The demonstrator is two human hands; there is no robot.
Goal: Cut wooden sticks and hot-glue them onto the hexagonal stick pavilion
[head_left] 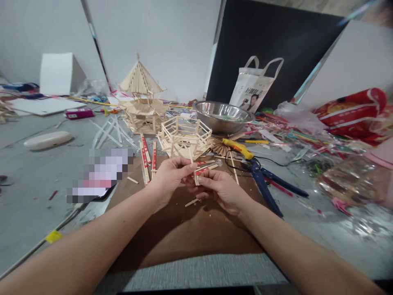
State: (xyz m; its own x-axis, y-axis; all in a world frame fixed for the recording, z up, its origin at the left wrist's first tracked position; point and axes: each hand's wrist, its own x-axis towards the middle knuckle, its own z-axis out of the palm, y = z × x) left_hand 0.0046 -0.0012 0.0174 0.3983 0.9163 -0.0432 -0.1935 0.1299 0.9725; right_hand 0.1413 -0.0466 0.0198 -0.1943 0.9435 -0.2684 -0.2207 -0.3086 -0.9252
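My left hand (167, 178) pinches a thin pale wooden stick (190, 155) between thumb and fingers, above a brown board. At the stick's lower end, my right hand (222, 191) has its thumb and fingertips closed on it. Just beyond my hands stands a low open wooden frame (184, 137) with railings. A taller wooden pagoda model (141, 82) with a pointed roof is behind it to the left. Red-and-white wrapped chopsticks (154, 153) lie left of the frame, and more lie behind my fingers. A short loose stick piece (192, 202) rests on the board below my hands.
Blue-handled cutters (265, 190) and a yellow glue gun (238, 148) with a cord lie right of the board (184, 246). A metal bowl (224, 116) stands behind. A phone (101, 174) is at left; a container of amber liquid (344, 180) stands right, near scattered scraps.
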